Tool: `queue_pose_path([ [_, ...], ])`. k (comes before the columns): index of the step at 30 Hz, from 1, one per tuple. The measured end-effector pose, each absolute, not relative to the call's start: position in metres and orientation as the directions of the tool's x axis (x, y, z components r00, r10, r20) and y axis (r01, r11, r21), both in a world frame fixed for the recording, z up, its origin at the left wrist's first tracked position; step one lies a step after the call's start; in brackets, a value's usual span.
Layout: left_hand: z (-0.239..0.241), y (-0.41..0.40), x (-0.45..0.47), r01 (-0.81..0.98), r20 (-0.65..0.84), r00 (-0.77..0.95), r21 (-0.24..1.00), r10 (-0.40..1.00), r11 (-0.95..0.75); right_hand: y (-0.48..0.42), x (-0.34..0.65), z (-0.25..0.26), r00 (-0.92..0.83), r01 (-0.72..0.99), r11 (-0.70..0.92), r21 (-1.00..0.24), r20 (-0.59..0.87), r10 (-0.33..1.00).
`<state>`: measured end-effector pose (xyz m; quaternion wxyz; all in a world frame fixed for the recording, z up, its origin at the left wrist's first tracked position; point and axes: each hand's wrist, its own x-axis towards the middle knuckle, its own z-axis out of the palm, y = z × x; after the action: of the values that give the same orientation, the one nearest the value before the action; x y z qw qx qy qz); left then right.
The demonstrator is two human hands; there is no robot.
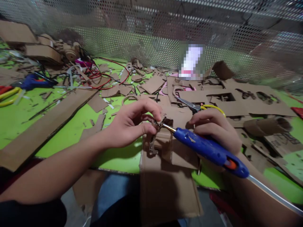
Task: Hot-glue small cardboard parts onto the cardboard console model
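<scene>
My left hand (132,124) pinches a small cardboard piece (158,124) between thumb and fingers, just above a cardboard model (165,164) that rests at the table's near edge. My right hand (215,129) grips a blue glue gun (208,149). Its metal nozzle touches the small piece at my left fingertips. A clear glue stick sticks out of the gun's back end toward the lower right.
Yellow-handled scissors (199,107) lie just behind my right hand. Cardboard sheets with cut-outs (236,101) cover the right side of the green table (21,116). A long cardboard strip (47,123), red and black wires (104,77) and scraps lie left. A perforated metal screen (151,37) stands behind.
</scene>
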<state>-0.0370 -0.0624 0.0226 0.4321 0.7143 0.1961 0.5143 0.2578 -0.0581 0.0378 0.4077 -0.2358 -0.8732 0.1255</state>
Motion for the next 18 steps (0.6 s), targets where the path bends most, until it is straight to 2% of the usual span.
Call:
queue_pose_path([
  [4,0.0238,-0.0639,-0.0362,-0.157,0.565,0.402,0.818,0.721,-0.553,-0.0613,0.2600,0.0354,-0.592,0.319,0.880,-0.352,0.651,0.475],
  [18,0.0250,-0.0649,-0.0356,-0.141,0.533,0.390,0.840,0.751,-0.524,-0.0599,0.2628,0.0304,-0.588,0.306,0.880,-0.362,0.656,0.474],
])
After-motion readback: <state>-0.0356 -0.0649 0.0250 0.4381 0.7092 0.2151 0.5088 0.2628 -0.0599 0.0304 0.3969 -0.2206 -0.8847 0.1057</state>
